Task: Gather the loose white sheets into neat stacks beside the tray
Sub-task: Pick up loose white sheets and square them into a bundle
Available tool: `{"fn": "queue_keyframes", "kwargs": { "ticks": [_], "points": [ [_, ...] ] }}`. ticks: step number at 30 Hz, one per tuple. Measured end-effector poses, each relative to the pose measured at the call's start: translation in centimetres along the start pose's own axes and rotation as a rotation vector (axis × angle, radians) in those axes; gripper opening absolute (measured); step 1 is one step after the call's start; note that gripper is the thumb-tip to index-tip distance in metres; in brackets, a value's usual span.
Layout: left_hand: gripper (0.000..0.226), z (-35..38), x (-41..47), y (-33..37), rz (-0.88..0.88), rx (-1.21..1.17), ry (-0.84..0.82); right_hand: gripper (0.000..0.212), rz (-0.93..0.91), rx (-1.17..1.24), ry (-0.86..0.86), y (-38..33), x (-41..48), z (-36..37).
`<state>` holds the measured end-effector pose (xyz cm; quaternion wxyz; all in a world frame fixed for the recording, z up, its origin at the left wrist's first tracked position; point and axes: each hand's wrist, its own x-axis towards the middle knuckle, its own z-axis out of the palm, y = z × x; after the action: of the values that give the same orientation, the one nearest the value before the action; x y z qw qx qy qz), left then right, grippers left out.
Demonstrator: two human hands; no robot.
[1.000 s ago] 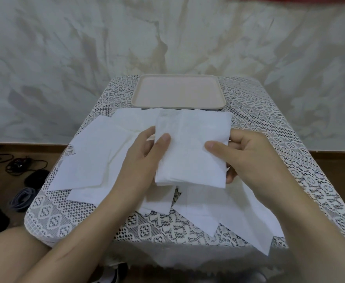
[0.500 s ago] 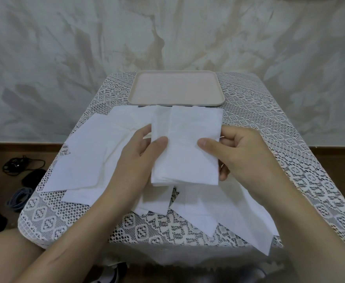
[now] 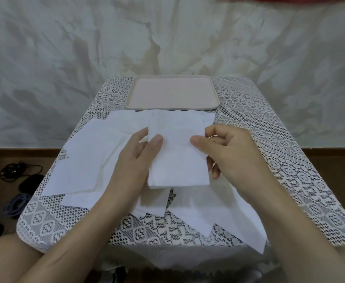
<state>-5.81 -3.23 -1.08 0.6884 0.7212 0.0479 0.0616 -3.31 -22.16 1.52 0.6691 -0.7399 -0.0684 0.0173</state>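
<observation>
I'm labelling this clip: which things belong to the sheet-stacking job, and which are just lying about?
Part of the job: held stack of white sheets, pinched by left hand and right hand; loose sheets spread on the table; tray.
Lying about: black cables and blue coiled cable on the floor; lace tablecloth.

Loose white sheets [image 3: 81,160] before pink tray [image 3: 173,92]
</observation>
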Motion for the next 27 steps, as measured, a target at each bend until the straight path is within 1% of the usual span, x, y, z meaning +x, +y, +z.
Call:
{"fn": "queue_keyframes", "kwargs": {
  "ticks": [2, 6, 9, 12, 14, 16, 17, 18, 20, 21, 22, 23, 25, 27],
  "points": [
    [0.056, -0.1, 0.0, -0.1, -0.013, -0.022, -0.016, 0.017, -0.001, 0.003, -0.005, 0.1, 0.3, 0.3],
    [0.062, -0.4, 0.4, -0.6, -0.029, -0.027, -0.04, 0.019, 0.014, -0.003, -0.013, 0.5, 0.5, 0.5],
    [0.063, -0.5, 0.5, -0.7, -0.033, -0.022, -0.033, 0.015, 0.03, -0.01, -0.014, 0.6, 0.5, 0.3],
    [0.049, -0.3, 0.4, -0.6, -0.033, -0.044, -0.005, 0.016, 0.065, -0.019, 0.011, 0.7, 0.2, -0.3],
    [0.049, -0.2, 0.2, -0.6, -0.035, -0.067, 0.004, 0.024, 0.094, -0.056, 0.025, 0.8, -0.1, -0.6],
    [0.061, 0.1, 0.0, -0.5, -0.025, -0.076, -0.001, 0.033, 0.123, -0.127, 0.021, 1.0, -0.5, -0.7],
    [0.064, 0.3, -0.2, -0.5, -0.018, -0.07, -0.006, 0.039, 0.137, -0.173, 0.012, 1.2, -0.6, -0.7],
    [0.061, 0.4, -0.3, -0.5, -0.012, -0.067, -0.011, 0.049, 0.152, -0.218, -0.007, 1.3, -0.8, -0.6],
    [0.053, 0.7, -0.5, -0.3, -0.009, -0.085, -0.024, 0.076, 0.177, -0.271, -0.078, 1.5, -1.1, -0.6],
    [0.05, 0.7, -0.6, -0.3, -0.011, -0.097, -0.034, 0.086, 0.194, -0.272, -0.107, 1.5, -1.2, -0.6],
    [0.05, 0.7, -0.6, -0.2, -0.012, -0.104, -0.049, 0.089, 0.211, -0.254, -0.131, 1.3, -1.2, -0.7],
    [0.05, 0.7, -0.7, -0.2, -0.007, -0.106, -0.068, 0.086, 0.225, -0.224, -0.151, 1.1, -1.3, -0.8],
    [0.046, 0.6, -0.9, 0.1, 0.005, -0.111, -0.11, 0.067, 0.232, -0.167, -0.194, 0.6, -1.5, -1.0],
    [0.045, 0.5, -1.0, 0.0, 0.0, -0.12, -0.143, 0.056, 0.222, -0.129, -0.231, 0.6, -1.6, -0.9]
  ]
}}
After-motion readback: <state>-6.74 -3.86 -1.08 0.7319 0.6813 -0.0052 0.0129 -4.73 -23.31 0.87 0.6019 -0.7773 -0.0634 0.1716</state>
